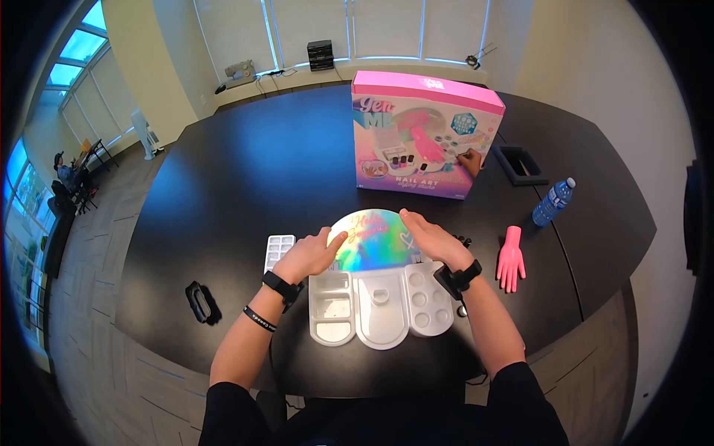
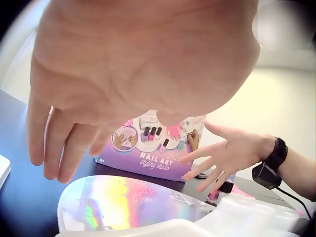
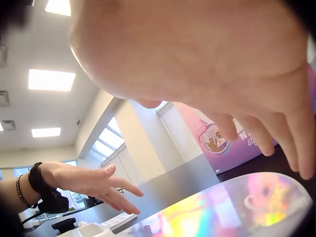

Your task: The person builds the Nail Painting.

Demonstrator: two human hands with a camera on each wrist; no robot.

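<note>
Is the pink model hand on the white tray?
No, the pink model hand lies on the dark table, to the right of the white tray.

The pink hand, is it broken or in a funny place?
I see no break. The pink hand lies on the table, apart from the white tray; that looks a bit odd, since the box pictures them together.

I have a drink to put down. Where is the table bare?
Widest: the table left of the pink box, beyond the small white tray. A narrower patch: between the big white tray and the near edge. Right of that tray is crowded: right hand, pink toy hand, bottle.
</note>
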